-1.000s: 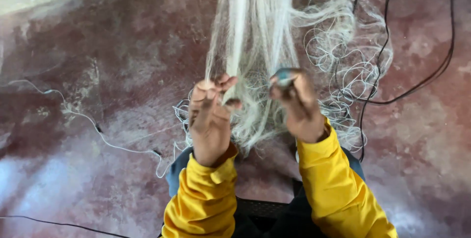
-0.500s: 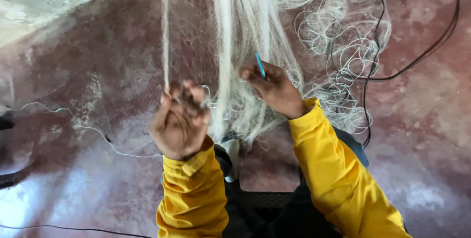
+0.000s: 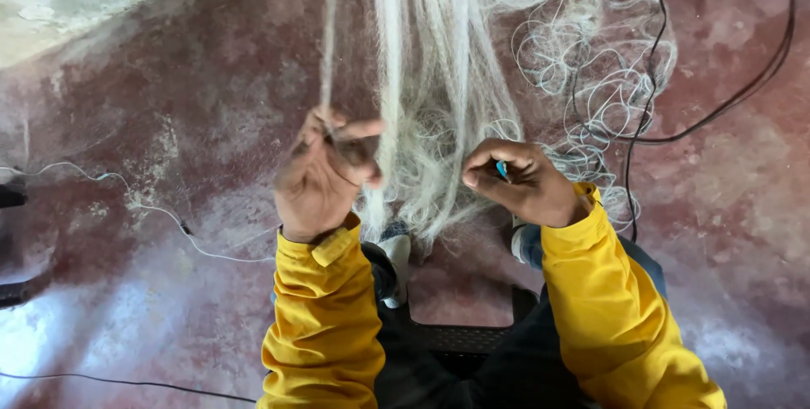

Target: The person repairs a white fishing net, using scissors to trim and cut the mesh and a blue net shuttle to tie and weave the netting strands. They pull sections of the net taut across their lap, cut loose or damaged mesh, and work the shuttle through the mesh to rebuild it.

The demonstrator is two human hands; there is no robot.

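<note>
- Above the reddish floor (image 3: 152,308), a pale fishing net (image 3: 422,80) hangs in a bundle between both hands, its loose loops spilling to the right.
- Left hand (image 3: 325,177) pinches a thin gathered strand (image 3: 327,46) of the net between thumb and fingers; it has risen since half a second ago, and the strand now runs taut straight up.
- Right hand (image 3: 519,181) is closed around a small blue tool (image 3: 503,170) (only its tip shows); it sits lower than before, just beside the bundle.
- Black cables (image 3: 717,105) lie on the floor at right, a thin white cord (image 3: 126,194) at left.
</note>
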